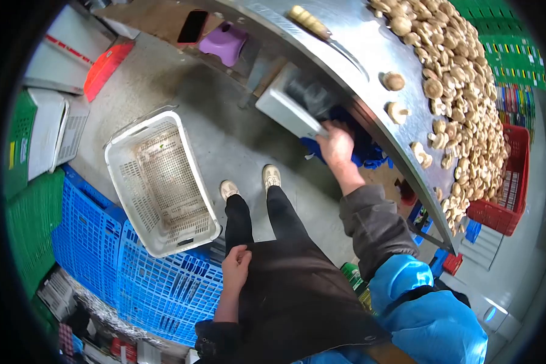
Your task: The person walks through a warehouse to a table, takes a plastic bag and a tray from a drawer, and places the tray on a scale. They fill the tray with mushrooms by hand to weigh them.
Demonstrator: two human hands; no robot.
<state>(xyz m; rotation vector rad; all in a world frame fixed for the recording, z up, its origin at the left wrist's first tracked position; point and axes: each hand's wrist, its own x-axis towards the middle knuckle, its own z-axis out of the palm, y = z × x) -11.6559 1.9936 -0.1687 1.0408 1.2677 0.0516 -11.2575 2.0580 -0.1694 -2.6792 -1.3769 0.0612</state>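
Under the metal table, my right hand [336, 145] reaches down with its fingers closed on the near corner of a white box [290, 110]. Dark, blurred contents show inside the box. Blue cloth [361, 142] lies right beside that hand, partly behind it. My left hand [236, 266] hangs by the edge of my dark apron [297, 285], fingers curled in and nothing visible in them. On the floor ahead, to the left, stands a white perforated basket [167, 182] with a few small scraps on its bottom.
The metal table [370, 91] carries a large pile of mushrooms [461, 91], several loose ones, and a knife [324, 33] near its edge. A purple stool [224, 42] and a phone [193, 27] are beyond. Blue crates [164, 285] line the left; a red crate [506, 188] stands right.
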